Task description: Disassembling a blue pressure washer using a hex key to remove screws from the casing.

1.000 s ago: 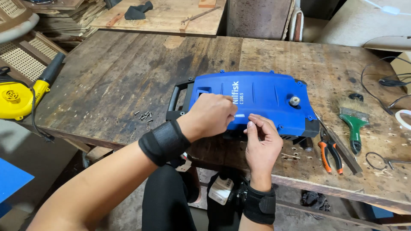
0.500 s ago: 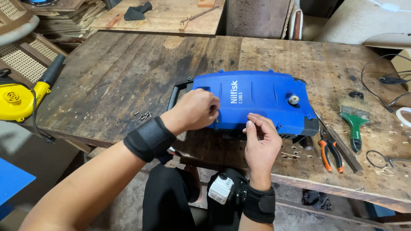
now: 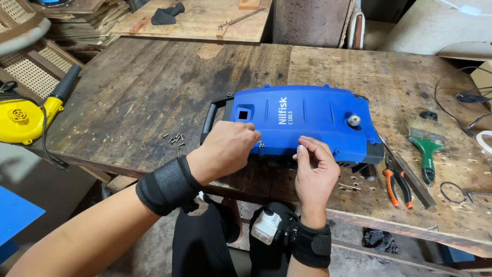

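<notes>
Worn wooden workbench (image 3: 154, 97) carried a blue machine housing (image 3: 307, 120), white lettering across its top. Left hand (image 3: 225, 149) pinched something small, seemingly a screw, at the near edge; right hand (image 3: 315, 169) curled beside it, contents unclear. Seating that screw seemed next; loose screws (image 3: 174, 138) lay leftward

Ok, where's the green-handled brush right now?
In the head view the green-handled brush lies on the wooden table, far right, beyond the orange-handled pliers and the blue machine housing.
</notes>
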